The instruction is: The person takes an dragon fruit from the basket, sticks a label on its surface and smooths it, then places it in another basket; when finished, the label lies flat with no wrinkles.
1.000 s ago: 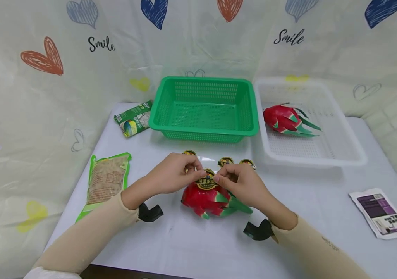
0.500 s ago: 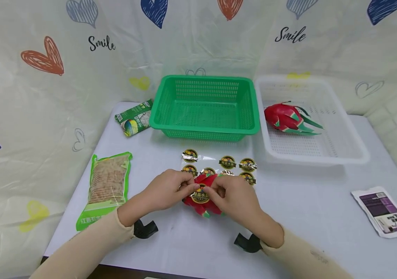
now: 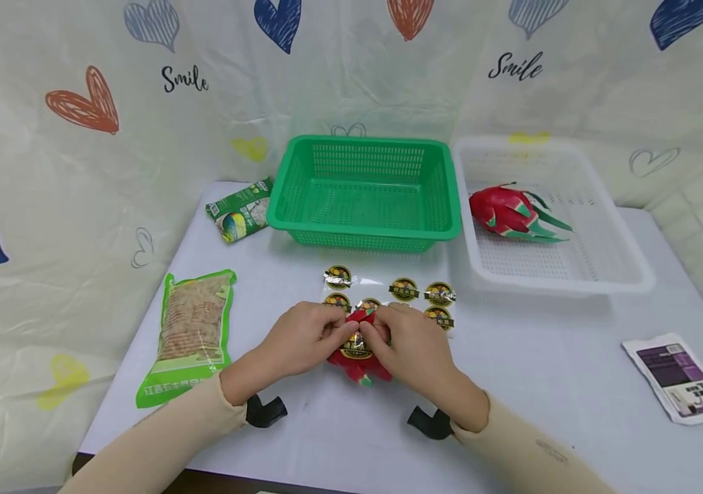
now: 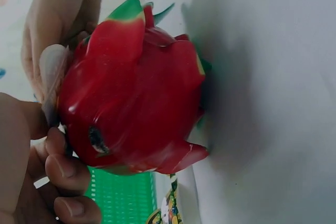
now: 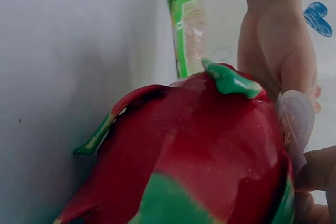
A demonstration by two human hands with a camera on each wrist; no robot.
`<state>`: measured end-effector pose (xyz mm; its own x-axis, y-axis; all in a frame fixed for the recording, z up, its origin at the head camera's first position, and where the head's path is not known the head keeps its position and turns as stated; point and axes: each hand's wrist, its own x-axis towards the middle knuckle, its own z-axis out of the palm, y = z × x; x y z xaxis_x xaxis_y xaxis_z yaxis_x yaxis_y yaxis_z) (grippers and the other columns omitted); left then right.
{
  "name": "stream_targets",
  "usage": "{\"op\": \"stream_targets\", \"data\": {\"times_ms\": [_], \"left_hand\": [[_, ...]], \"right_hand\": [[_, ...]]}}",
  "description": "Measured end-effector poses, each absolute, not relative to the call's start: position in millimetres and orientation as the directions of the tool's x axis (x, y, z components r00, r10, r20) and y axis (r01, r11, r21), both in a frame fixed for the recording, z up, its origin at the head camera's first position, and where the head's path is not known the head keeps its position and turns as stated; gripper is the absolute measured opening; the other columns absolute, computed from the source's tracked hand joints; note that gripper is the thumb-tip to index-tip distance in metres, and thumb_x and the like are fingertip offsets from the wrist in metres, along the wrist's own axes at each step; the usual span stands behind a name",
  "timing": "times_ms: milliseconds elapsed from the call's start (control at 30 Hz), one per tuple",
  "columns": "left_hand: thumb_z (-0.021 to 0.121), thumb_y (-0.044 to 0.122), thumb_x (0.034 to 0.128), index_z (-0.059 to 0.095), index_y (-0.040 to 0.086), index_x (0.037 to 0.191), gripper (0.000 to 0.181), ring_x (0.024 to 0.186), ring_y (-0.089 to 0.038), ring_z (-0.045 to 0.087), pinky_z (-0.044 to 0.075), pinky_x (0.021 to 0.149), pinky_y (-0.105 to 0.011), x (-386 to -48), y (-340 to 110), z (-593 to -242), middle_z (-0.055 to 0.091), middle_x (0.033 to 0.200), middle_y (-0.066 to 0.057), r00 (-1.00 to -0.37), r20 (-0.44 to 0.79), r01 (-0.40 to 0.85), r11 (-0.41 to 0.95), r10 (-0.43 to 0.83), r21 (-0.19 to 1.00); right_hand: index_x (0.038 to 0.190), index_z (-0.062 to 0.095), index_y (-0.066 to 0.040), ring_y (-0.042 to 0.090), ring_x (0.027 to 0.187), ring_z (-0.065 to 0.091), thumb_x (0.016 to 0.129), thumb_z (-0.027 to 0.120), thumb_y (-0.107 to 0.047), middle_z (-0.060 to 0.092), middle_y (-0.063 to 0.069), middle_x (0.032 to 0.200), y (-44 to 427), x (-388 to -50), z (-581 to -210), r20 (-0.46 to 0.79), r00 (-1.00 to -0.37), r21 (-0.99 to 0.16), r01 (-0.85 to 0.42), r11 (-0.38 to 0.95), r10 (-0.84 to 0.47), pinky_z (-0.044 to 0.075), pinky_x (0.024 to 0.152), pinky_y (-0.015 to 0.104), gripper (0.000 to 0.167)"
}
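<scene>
Nearest, the left hand (image 3: 304, 337) and the right hand (image 3: 415, 346) pinch opposite sides of a round black-and-gold sticker (image 3: 356, 344) between thumbs and fingers, against or just above a glossy red dragon fruit with green-tipped scales (image 4: 136, 87); the wrist views do not settle how much of it touches the skin. The fruit lies on its side on the white-covered desk (image 3: 542, 363), below both hands. Its uniform shine suggests moulded plastic, so it is probably light, stiff and rather slippery, and its rounded belly may roll under one-sided pressure. The broad body offers the safest hold, from both flanks; the thin scale tips look easier to bend. The sticker is likely flimsy and tacky behind, best held by its very rim. Just beyond lies a clear plastic sheet of matching stickers (image 3: 366, 283). Farther back stand a green perforated plastic basket (image 3: 363, 230) and, right of it, a white perforated plastic basket (image 3: 561, 285) holding a second red dragon fruit (image 3: 505, 211).
</scene>
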<state>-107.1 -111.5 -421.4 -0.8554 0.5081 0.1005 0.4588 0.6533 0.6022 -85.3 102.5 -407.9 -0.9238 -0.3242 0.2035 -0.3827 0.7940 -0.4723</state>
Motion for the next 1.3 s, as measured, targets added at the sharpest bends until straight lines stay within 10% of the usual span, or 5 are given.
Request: {"op": "stream_targets", "data": {"times_ms": [667,1100,1300], "left_hand": [[0.076,0.042,0.0942,0.048,0.021,0.076,0.039,0.067,-0.002,0.04,0.032,0.062,-0.018,-109.6,-124.4,-429.6,0.05,0.071,-0.001,-0.753,0.097,0.511,0.486,0.651,0.709],[0.064,0.024,0.1021,0.053,0.018,0.106,0.013,0.083,-0.009,0.053,0.048,0.074,-0.024,-103.6,-118.4,-428.5,0.057,0.094,0.006,-0.832,0.066,0.401,0.513,0.551,0.759],[0.074,0.052,0.0898,0.048,0.015,0.147,0.073,0.128,-0.02,0.054,0.054,0.103,-0.041,-94.5,-88.8,-413.3,0.058,0.141,-0.001,-0.829,0.104,0.51,0.666,0.55,0.544]], "right_hand": [[0.078,0.045,-0.019,0.003,0.065,0.036,0.09,0.082,-0.033,0.042,-0.009,0.076,125.5,-87.6,-411.6,0.092,-0.848,-0.612,-0.462,0.642,-0.523,0.031,0.057,0.019,0.042],[0.075,0.046,-0.018,0.004,0.063,0.041,0.099,0.071,-0.02,0.043,-0.006,0.07,134.0,-96.9,-414.1,0.114,-0.825,-0.758,-0.433,0.489,-0.554,0.035,0.057,0.02,0.035],[0.082,0.05,-0.014,0.006,0.062,0.045,0.102,0.067,-0.024,0.046,-0.003,0.07,150.9,-105.1,-412.5,0.051,-0.898,-0.856,-0.265,0.443,-0.437,0.038,0.056,0.022,0.028]]}}
